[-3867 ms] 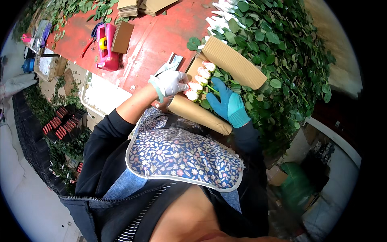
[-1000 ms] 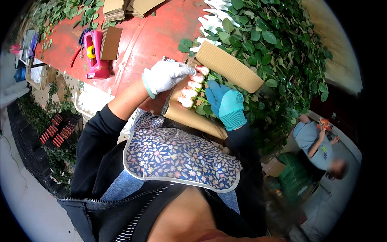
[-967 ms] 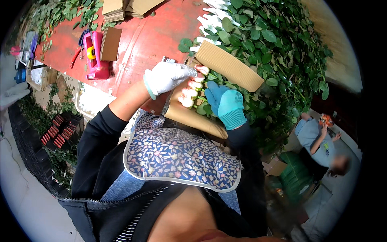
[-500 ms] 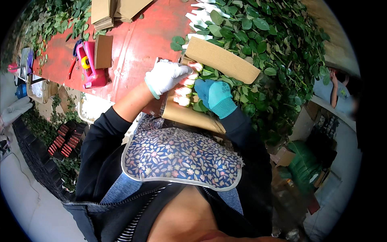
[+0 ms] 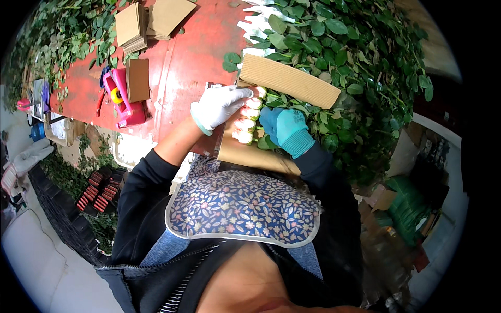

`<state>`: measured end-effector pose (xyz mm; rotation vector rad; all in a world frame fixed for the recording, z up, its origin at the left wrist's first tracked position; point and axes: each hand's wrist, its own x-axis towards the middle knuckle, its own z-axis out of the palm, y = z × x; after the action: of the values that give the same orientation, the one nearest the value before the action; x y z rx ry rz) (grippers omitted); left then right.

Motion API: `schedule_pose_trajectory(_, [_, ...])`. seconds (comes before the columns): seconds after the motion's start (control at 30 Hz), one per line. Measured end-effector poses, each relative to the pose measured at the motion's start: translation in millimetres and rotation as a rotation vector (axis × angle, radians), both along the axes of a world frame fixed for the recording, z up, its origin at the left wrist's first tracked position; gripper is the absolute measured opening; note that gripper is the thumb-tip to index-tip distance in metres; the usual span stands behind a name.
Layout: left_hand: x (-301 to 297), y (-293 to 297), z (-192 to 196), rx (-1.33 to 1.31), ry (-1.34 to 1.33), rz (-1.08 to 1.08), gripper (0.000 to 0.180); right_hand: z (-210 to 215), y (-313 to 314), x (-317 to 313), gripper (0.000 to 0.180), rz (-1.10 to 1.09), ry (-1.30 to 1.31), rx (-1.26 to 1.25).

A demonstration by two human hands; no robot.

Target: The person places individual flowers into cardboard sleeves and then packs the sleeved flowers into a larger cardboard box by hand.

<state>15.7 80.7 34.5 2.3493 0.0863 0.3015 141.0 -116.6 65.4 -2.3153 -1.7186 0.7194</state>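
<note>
While the left hand [image 5: 219,106] in a white glove presses its fingers on the pale rosebuds [image 5: 247,119], the right hand [image 5: 282,127] in blue cups the stems. Corrugated cardboard [image 5: 288,81] wraps them over the red tabletop [image 5: 182,62].

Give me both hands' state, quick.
Left hand, white glove: fingers rest on the pale rosebuds, grip unclear.
Right hand, blue glove: among the green stems, closure unclear.

My left hand [image 5: 219,106] rests on the row of rosebuds [image 5: 248,117]; my right hand [image 5: 284,129] sits just right of them, among the leaves [image 5: 355,78]. Buds lie on a corrugated cardboard sheet [image 5: 289,81] that wraps around them, on the table [image 5: 182,68]. Tape dispenser [image 5: 121,99] well left of my left hand. Cardboard stacks [image 5: 151,23] behind it, at the far table edge. Crates [image 5: 99,188] below the table, left of my apron [image 5: 242,206].
</note>
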Motion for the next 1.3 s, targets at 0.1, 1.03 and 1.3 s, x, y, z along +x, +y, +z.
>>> schedule_pose_trajectory(0.1, [-16.0,7.4,17.1,-0.135,0.017,0.035,0.028,-0.9,-3.9,-1.6,0.013,-0.018,0.007,0.066])
schedule_pose_trajectory(1.03, [-19.3,-32.6,52.0,0.369,0.161,-0.169,0.030,0.3,14.0,6.8,0.016,-0.049,-0.223,-0.063])
schedule_pose_trajectory(1.3, [-24.4,-29.1,50.1,0.297,0.234,-0.114,0.029,22.7,16.7,4.9,0.037,-0.077,-0.457,0.015])
